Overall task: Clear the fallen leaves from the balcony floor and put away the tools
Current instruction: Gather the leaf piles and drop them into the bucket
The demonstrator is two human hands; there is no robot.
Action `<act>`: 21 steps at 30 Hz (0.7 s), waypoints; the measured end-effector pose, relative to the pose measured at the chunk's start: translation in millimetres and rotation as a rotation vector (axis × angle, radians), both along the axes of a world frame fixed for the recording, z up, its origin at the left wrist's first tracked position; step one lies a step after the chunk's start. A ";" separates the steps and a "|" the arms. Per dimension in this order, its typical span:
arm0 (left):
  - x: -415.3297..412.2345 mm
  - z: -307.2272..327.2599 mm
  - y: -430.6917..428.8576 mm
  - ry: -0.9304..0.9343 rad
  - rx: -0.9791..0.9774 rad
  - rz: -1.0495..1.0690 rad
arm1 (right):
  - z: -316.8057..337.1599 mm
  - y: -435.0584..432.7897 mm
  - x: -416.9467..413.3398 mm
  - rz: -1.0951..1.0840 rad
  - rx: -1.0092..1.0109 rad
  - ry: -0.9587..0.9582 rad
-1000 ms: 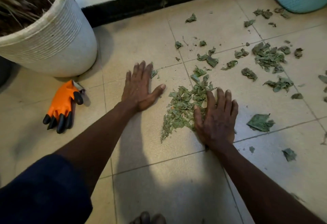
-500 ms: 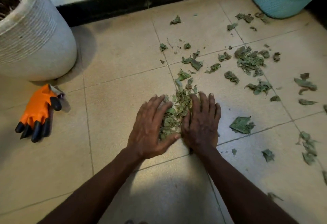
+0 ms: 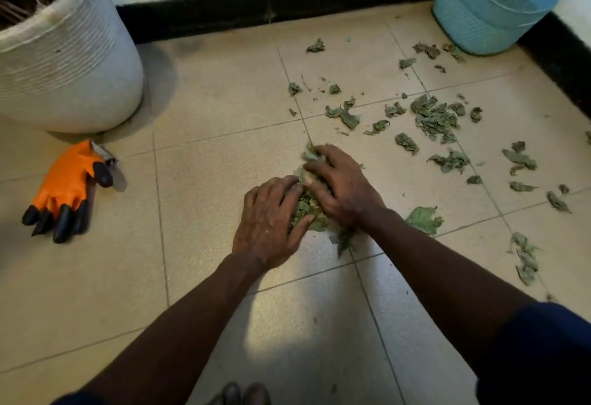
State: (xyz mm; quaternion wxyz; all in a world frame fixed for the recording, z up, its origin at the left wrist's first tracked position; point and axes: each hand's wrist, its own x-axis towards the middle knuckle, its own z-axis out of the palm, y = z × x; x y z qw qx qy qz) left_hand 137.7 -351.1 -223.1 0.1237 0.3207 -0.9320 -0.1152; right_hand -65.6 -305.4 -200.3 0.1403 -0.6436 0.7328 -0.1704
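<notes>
A bunch of dry green leaves [image 3: 305, 208] sits pressed between my two hands on the beige tiled floor [image 3: 224, 110]. My left hand [image 3: 271, 222] curls round its left side, and my right hand [image 3: 339, 187] curls over its top and right side. More loose leaves [image 3: 435, 120] lie scattered on the tiles to the right, with one large leaf [image 3: 423, 219] just beside my right wrist. An orange glove with black claw fingertips [image 3: 65, 190] lies flat on the floor at the left.
A large white ribbed planter [image 3: 64, 62] stands at the back left. A light blue mesh basket [image 3: 492, 1] stands in the back right corner. A black skirting strip [image 3: 256, 11] runs along the white wall. Toes show at the bottom edge.
Both hands have closed in from flat on the floor, sweeping the leaves together, and now curl round the gathered bunch. The view has shifted so the basket shows more fully.
</notes>
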 end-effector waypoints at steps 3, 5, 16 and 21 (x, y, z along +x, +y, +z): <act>-0.2 1.9 1.7 0.004 -0.013 0.027 | -3.6 27.3 5.1 0.100 -0.082 0.273; -1.8 4.0 1.0 -0.017 -0.007 0.030 | -5.2 38.2 8.1 0.083 -0.125 0.363; -3.7 3.4 2.5 -0.018 -0.061 -0.004 | -10.0 32.8 13.2 -0.092 -0.215 0.188; -15.1 10.8 -9.1 0.033 0.003 0.023 | 7.6 25.2 22.6 -0.617 -0.294 -0.455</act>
